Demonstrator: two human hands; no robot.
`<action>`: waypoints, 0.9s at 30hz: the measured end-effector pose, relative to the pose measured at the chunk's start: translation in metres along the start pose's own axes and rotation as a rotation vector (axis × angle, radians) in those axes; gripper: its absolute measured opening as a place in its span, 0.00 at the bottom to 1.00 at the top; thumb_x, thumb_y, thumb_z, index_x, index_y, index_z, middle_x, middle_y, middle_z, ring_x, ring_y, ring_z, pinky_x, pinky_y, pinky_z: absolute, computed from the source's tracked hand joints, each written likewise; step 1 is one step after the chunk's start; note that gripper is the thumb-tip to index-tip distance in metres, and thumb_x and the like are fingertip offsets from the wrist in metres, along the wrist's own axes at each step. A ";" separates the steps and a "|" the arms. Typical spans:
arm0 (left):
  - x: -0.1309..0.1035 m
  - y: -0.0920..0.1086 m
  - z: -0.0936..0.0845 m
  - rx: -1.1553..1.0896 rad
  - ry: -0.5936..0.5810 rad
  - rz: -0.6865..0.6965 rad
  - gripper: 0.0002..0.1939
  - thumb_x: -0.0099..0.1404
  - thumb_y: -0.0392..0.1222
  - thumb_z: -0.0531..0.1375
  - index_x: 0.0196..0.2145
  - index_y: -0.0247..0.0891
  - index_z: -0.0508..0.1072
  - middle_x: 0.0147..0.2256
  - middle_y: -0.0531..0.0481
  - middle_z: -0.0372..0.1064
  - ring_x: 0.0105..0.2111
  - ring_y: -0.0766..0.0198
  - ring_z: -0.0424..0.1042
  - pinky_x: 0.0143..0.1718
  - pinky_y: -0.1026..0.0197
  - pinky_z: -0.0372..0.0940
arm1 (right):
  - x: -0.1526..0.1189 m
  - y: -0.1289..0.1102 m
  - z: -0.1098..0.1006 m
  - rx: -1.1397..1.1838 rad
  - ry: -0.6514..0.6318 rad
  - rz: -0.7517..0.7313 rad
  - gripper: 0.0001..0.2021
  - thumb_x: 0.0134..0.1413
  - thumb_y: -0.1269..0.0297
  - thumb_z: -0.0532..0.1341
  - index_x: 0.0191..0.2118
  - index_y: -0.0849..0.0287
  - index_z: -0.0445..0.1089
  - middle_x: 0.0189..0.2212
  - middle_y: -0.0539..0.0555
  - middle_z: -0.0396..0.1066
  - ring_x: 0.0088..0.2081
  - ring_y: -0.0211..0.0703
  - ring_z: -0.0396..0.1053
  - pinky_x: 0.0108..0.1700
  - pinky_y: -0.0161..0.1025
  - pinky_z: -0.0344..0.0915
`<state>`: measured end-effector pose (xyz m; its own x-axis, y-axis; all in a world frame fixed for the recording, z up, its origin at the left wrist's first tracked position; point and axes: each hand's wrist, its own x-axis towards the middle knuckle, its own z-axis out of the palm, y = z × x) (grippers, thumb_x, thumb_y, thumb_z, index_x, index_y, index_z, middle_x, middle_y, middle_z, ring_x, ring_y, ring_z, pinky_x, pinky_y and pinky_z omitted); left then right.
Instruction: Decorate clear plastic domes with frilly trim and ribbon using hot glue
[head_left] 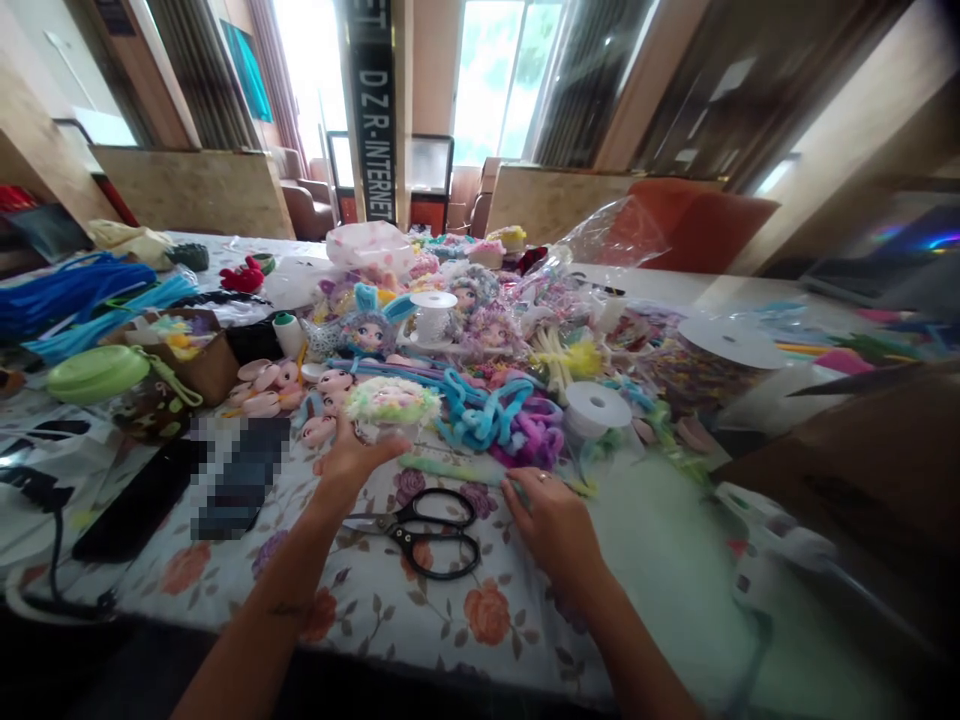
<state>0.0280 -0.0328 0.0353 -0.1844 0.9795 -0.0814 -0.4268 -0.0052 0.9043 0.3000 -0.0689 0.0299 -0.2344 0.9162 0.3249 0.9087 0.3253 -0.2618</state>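
Lying nearest the worktop's [409, 635] front edge, black-handled scissors [396, 530] are flanked by both forearms. Beyond, a pale green fuzzy strip [450, 468] is met by the right hand [551, 515], fingers bent together; whether it is clamped cannot be told. Mid-worktop, a fluffy-haired doll head [394, 402] is bordered by the left hand [354, 460], thumb spread, grip unclear. Toward the far edge, dolls [367, 333] are heaped.
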 end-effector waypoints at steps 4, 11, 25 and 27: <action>-0.001 0.008 0.028 0.121 -0.101 0.129 0.44 0.43 0.32 0.74 0.57 0.42 0.64 0.51 0.44 0.73 0.55 0.47 0.70 0.58 0.47 0.62 | 0.006 -0.011 0.008 0.379 0.003 -0.035 0.12 0.63 0.62 0.55 0.43 0.60 0.74 0.40 0.60 0.78 0.44 0.53 0.75 0.47 0.47 0.70; -0.005 0.002 0.047 -0.098 -0.200 0.014 0.43 0.42 0.30 0.73 0.56 0.42 0.66 0.47 0.46 0.75 0.52 0.48 0.72 0.56 0.48 0.65 | 0.039 -0.039 0.010 1.115 -0.111 0.183 0.28 0.54 0.50 0.64 0.57 0.57 0.67 0.55 0.60 0.71 0.54 0.55 0.71 0.54 0.50 0.70; -0.022 -0.025 0.041 -0.096 -0.384 -0.139 0.39 0.46 0.27 0.71 0.55 0.44 0.67 0.48 0.45 0.75 0.47 0.49 0.74 0.51 0.50 0.66 | 0.037 -0.036 0.035 1.462 -0.070 0.448 0.28 0.52 0.38 0.61 0.41 0.61 0.76 0.37 0.58 0.79 0.43 0.56 0.76 0.50 0.51 0.71; -0.022 -0.026 0.041 -0.109 -0.386 -0.142 0.36 0.46 0.28 0.71 0.53 0.43 0.68 0.47 0.45 0.75 0.47 0.49 0.74 0.52 0.50 0.65 | 0.040 -0.031 0.038 1.491 -0.029 0.604 0.32 0.52 0.34 0.56 0.38 0.62 0.75 0.32 0.59 0.78 0.36 0.55 0.77 0.42 0.50 0.74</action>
<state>0.0794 -0.0460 0.0307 0.2188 0.9756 -0.0203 -0.5190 0.1340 0.8442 0.2491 -0.0339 0.0163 -0.0060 0.9869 -0.1611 -0.2600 -0.1571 -0.9527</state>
